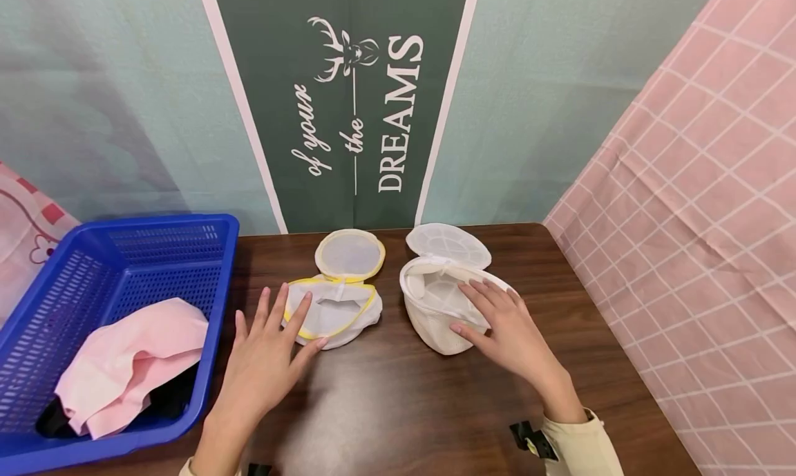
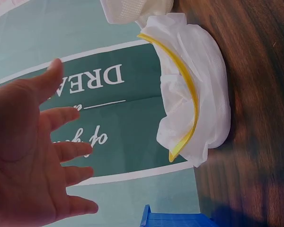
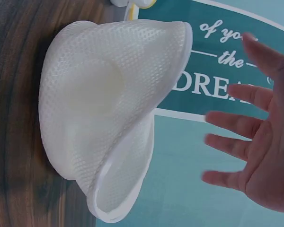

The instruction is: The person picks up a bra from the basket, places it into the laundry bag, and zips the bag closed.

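Observation:
Two mesh laundry bags stand on the dark wooden table, their round lids flipped back toward the wall. The left one, a white mesh bag with yellow trim (image 1: 336,332), has its mouth open. My left hand (image 1: 264,358) hovers at its near left side, fingers spread and holding nothing. To the right is a larger white mesh bag (image 1: 435,324), also unzipped, its honeycomb mesh (image 3: 94,94) plain in the right wrist view. Over its right rim my right hand (image 1: 506,327) is held with fingers extended and nothing in it.
A blue plastic basket (image 1: 231,275) stands at the left, with pink cloth (image 1: 137,358) and something black (image 1: 177,393) inside. Behind the table hangs a green printed curtain (image 1: 354,206). A pink checked cloth (image 1: 696,206) hangs along the right side.

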Demonstrator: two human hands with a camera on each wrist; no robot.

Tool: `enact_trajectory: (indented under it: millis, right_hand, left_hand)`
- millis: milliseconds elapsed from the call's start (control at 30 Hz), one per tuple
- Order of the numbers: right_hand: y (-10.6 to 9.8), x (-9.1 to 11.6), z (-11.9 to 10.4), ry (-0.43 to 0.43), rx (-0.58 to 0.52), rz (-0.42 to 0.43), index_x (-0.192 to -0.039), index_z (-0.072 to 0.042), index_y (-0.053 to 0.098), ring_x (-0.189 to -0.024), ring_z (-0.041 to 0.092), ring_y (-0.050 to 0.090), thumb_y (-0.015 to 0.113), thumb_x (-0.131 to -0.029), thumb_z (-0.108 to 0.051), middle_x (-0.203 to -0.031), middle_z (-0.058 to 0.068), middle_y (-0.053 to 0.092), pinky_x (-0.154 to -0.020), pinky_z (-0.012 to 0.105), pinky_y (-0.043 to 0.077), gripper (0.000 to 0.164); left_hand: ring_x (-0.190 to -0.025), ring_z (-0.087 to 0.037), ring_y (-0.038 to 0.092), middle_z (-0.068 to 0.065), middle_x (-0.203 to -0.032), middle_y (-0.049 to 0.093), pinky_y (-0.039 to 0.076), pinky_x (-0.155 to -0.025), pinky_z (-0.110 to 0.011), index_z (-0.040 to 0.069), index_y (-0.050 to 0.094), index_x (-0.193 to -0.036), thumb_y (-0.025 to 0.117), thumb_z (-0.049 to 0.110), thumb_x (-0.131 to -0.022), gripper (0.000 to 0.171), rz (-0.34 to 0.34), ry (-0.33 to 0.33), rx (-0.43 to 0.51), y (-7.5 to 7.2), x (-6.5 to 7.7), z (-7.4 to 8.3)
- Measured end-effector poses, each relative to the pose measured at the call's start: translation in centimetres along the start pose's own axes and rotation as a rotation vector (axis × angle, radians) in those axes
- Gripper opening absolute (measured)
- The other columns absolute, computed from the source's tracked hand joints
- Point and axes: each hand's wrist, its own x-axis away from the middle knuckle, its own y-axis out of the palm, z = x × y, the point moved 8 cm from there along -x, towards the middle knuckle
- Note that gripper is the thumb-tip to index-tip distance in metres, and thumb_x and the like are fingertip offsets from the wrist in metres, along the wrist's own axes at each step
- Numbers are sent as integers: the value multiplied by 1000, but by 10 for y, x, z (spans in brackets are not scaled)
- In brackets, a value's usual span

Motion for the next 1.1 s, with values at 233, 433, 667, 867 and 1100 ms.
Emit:
enact_trajectory:
  millis: [233, 433, 667, 867, 1100]
  right_hand:
    - [-6, -1, 4, -12, -108, 11, -117, -2, 60, -102, 28, 57, 73, -77, -21, -110, 12, 62, -84, 44, 45, 46]
    - [-14, -1, 28, 155, -180, 3, -107, 2, 64, -86, 29, 62, 71, -78, -12, -96, 14, 66, -72, 44, 49, 33]
    - [-26, -3, 60, 296, -252, -6, -101, 5, 64, -73, 24, 63, 69, -80, -8, -86, 13, 66, -61, 34, 51, 24]
    - [-28, 2, 85, 390, -279, -32, -100, 3, 64, -73, 22, 60, 66, -83, -11, -87, 14, 66, -58, 25, 48, 23]
    - [-16, 10, 107, 470, -258, -46, -98, 4, 64, -77, 24, 59, 64, -85, -17, -88, 16, 65, -62, 32, 47, 25]
  left_hand:
    - [-126, -42, 31, -24, -139, 35, 23, -96, -64, 11, 45, -135, 60, 38, -86, 58, 15, 17, 18, -1, 2, 0]
    - [-113, -41, 46, -26, -126, 47, 37, -88, -59, 7, 51, -130, 65, 32, -83, 54, 83, 39, 21, -5, 4, 0]
    - [-101, -41, 54, -26, -116, 55, 44, -78, -54, 4, 55, -124, 66, 29, -83, 50, 118, 30, 32, -7, 5, -3]
    - [-97, -40, 56, -25, -112, 58, 45, -75, -54, 3, 56, -123, 66, 27, -83, 48, 110, 22, 45, -7, 4, -4]
    - [-92, -37, 59, -21, -105, 61, 47, -73, -52, 0, 56, -121, 69, 23, -81, 47, 101, -13, 102, -11, 3, -7]
